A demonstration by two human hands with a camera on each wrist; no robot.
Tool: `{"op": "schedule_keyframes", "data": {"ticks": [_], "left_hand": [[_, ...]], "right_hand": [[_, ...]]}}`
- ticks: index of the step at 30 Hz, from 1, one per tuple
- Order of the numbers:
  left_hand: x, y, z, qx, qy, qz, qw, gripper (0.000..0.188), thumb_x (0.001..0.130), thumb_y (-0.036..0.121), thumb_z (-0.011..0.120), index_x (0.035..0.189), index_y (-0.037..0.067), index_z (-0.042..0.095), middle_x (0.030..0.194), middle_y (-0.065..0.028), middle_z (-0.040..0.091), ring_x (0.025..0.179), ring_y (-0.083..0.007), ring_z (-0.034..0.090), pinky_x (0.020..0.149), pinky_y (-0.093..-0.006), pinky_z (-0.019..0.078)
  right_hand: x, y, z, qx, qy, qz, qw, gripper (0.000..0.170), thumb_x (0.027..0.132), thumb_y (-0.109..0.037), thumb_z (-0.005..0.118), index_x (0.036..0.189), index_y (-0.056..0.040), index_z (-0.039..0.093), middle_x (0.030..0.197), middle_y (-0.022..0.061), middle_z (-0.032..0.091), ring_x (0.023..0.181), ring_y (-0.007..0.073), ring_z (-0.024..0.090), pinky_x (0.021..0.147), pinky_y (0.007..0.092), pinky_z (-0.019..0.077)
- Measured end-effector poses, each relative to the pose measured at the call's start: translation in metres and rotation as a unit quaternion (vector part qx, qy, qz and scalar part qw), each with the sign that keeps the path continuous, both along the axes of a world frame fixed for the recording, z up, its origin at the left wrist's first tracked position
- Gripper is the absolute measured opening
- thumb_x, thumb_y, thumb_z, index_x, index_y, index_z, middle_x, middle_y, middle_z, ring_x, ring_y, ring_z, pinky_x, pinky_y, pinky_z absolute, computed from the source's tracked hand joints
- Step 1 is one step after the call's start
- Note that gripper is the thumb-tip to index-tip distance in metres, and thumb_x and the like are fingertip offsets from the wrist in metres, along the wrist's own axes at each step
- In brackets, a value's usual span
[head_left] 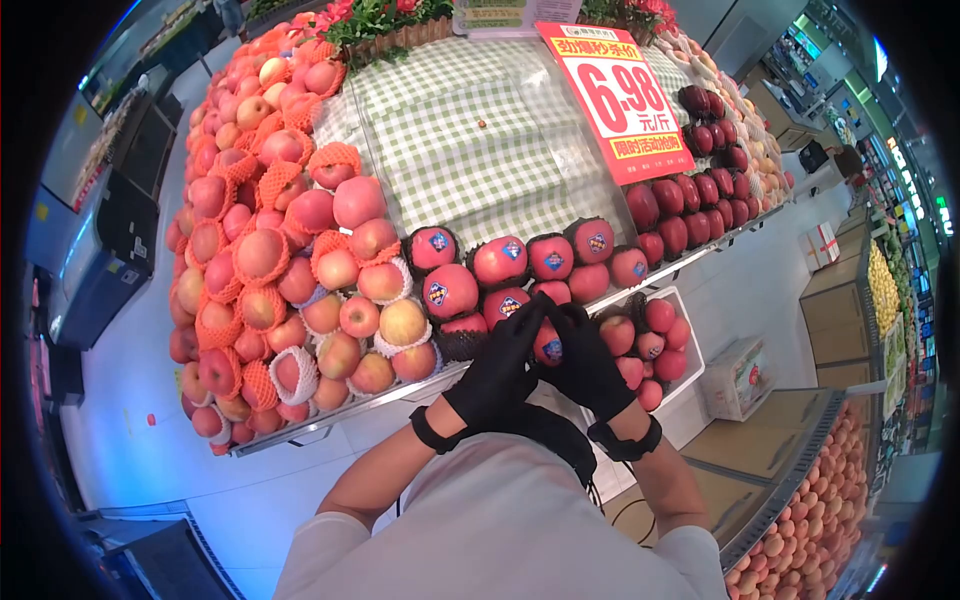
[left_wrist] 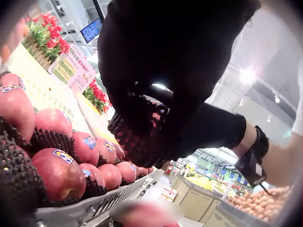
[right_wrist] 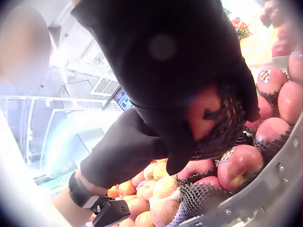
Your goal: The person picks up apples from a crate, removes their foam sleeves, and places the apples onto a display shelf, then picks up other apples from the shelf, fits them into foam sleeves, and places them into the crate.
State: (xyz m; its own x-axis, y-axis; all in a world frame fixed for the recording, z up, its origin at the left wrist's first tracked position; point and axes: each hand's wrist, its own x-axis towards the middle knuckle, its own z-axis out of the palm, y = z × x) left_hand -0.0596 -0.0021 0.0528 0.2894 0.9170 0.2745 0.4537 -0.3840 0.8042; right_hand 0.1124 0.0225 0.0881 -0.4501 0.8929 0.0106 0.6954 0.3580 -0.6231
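Both hands wear black gloves and meet over the front edge of the fruit stand. Between them is a red apple with a blue sticker. My right hand grips the apple from the right, fingers curled round it. From the left, my left hand pinches at its top side. A black foam net wraps part of the apple in the right wrist view. The gloves hide much of the fruit. Right behind the hands, stickered red apples sit in rows, several in black foam nets.
A heap of apples in orange and white nets fills the stand's left side. Green checked cloth covers the middle, beside a red price sign. Below the stand's edge at right, a white crate holds more apples.
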Motion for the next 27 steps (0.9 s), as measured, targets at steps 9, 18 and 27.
{"op": "schedule_keyframes", "data": {"ticks": [9, 18, 27], "left_hand": [[-0.020, 0.005, 0.004, -0.114, -0.206, 0.114, 0.965, 0.063, 0.083, -0.003, 0.064, 0.142, 0.002, 0.042, 0.135, -0.0161, 0.052, 0.118, -0.0253, 0.059, 0.092, -0.0361, 0.0534], [-0.079, -0.018, -0.035, -0.204, -0.275, 0.251, 0.906, 0.050, 0.086, 0.000, 0.067, 0.133, 0.008, 0.054, 0.117, -0.0060, 0.058, 0.098, -0.0139, 0.057, 0.083, -0.0275, 0.0519], [-0.076, -0.023, -0.041, -0.211, -0.267, 0.258, 0.904, 0.042, 0.089, 0.005, 0.065, 0.130, 0.007, 0.056, 0.109, -0.0059, 0.063, 0.099, -0.0147, 0.060, 0.087, -0.0299, 0.0512]], "right_hand": [[-0.009, 0.045, -0.003, 0.083, 0.014, 0.063, 0.994, 0.066, 0.066, -0.008, 0.079, 0.127, -0.0131, 0.055, 0.123, 0.0202, 0.052, 0.112, 0.0398, 0.056, 0.092, 0.0455, 0.0502], [0.070, 0.177, -0.027, 0.194, -0.065, 0.077, 0.976, 0.076, 0.066, -0.020, 0.083, 0.131, -0.0050, 0.047, 0.126, 0.0240, 0.047, 0.120, 0.0423, 0.047, 0.097, 0.0463, 0.0451], [0.083, 0.278, 0.011, 0.149, -0.054, 0.048, 0.986, 0.072, 0.065, -0.015, 0.083, 0.130, -0.0077, 0.052, 0.121, 0.0201, 0.054, 0.112, 0.0383, 0.055, 0.096, 0.0433, 0.0488]]}}
